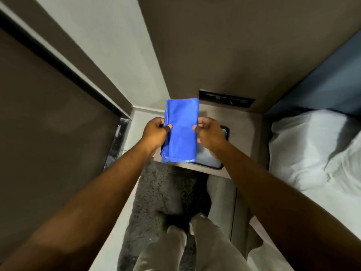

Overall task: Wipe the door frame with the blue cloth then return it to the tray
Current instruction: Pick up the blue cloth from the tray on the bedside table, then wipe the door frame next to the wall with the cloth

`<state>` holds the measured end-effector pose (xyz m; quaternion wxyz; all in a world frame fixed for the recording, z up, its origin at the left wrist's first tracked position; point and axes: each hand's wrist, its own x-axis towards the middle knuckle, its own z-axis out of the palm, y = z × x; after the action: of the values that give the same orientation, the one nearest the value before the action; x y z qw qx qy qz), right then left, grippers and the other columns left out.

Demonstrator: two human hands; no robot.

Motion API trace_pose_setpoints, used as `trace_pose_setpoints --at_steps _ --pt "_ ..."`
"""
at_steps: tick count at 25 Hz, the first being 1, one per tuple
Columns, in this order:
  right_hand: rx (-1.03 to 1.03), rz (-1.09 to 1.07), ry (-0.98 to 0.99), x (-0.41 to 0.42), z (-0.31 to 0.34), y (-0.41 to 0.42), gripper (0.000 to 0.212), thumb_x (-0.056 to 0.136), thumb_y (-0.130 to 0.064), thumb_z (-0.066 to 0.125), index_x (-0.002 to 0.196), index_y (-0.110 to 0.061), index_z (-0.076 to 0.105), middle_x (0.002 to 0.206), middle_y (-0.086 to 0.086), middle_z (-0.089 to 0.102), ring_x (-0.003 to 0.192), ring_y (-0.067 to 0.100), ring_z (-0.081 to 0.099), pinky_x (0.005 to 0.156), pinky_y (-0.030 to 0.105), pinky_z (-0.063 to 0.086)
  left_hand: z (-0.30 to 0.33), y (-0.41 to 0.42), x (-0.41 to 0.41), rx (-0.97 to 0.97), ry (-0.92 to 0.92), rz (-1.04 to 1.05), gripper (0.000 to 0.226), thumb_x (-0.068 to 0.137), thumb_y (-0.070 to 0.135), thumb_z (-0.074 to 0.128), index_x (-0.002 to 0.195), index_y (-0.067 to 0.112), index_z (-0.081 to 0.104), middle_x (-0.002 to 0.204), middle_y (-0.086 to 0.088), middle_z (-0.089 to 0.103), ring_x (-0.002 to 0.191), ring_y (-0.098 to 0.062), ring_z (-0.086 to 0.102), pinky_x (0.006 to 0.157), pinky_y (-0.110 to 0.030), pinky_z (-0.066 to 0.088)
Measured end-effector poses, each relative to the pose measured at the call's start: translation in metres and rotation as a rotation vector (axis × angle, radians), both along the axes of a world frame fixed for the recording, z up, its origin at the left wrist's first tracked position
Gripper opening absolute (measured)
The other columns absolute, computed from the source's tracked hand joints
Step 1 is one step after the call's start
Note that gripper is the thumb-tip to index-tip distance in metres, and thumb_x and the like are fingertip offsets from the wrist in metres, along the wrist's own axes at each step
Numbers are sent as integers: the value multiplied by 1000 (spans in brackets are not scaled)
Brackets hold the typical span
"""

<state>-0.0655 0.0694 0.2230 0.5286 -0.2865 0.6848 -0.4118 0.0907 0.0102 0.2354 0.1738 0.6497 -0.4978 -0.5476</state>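
The blue cloth is folded into a long rectangle and held flat in front of me, above the bedside table. My left hand pinches its left edge and my right hand pinches its right edge. Below and behind the cloth lies a dark-rimmed tray on the table, mostly hidden by the cloth and my right hand. The dark door and its black frame strip stand at my left.
The bedside table stands against a brown wall panel with a dark switch plate. A bed with a white pillow is at the right. A grey rug covers the floor by my legs.
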Motion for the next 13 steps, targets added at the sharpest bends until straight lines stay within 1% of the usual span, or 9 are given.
trace_pose_setpoints --at_steps 1,3,4,6,7,8,10,12,13 --pt "-39 37 -4 11 27 -3 23 87 2 48 75 -12 61 78 7 65 76 24 61 72 42 51 23 -1 14 -38 15 16 13 90 12 58 78 16 60 74 0 64 61 -13 56 52 -23 45" --pt "-129 113 -20 38 79 -8 27 89 2 45 83 -17 63 92 14 69 87 32 67 77 44 54 69 0 47 -108 68 81 15 91 13 58 77 17 60 73 0 64 60 -13 57 53 -24 45" --pt "-167 138 -21 49 97 -11 28 90 2 44 84 -18 64 97 17 71 92 37 68 81 48 55 88 1 61 -140 94 107 16 90 13 58 76 18 59 72 -1 64 61 -14 57 54 -26 45" --pt "-256 208 -14 82 138 -17 29 90 1 44 84 -19 65 103 23 71 99 46 64 85 60 53 129 9 98 -237 134 182 16 89 12 59 74 17 58 73 -3 63 63 -17 56 57 -27 45" --pt "-294 242 -13 104 159 -18 29 90 0 45 84 -19 66 102 22 71 99 46 63 85 64 51 150 15 120 -286 154 225 15 89 12 59 75 17 58 74 -3 64 65 -17 57 60 -29 47" --pt "-334 274 -10 127 178 -18 29 89 -2 46 84 -21 67 101 18 72 98 44 64 84 64 51 169 22 145 -334 176 268 14 89 12 59 76 17 59 76 -4 64 67 -17 58 63 -30 48" --pt "-420 346 2 177 214 -14 26 89 -7 48 88 -22 69 101 11 73 97 36 67 84 61 53 205 42 197 -420 201 332 13 90 13 58 77 17 59 78 -2 65 68 -16 59 64 -30 47" --pt "-518 430 -4 231 247 -4 24 89 -10 48 95 -20 69 102 11 73 97 34 68 85 58 54 239 69 252 -505 204 399 13 91 15 58 78 17 60 78 0 66 66 -13 59 58 -24 46" --pt "-565 464 -9 255 261 0 24 89 -9 49 96 -19 69 103 15 72 97 37 67 85 58 54 256 82 275 -549 198 430 12 91 15 58 79 17 60 77 1 66 61 -8 60 53 -19 45"
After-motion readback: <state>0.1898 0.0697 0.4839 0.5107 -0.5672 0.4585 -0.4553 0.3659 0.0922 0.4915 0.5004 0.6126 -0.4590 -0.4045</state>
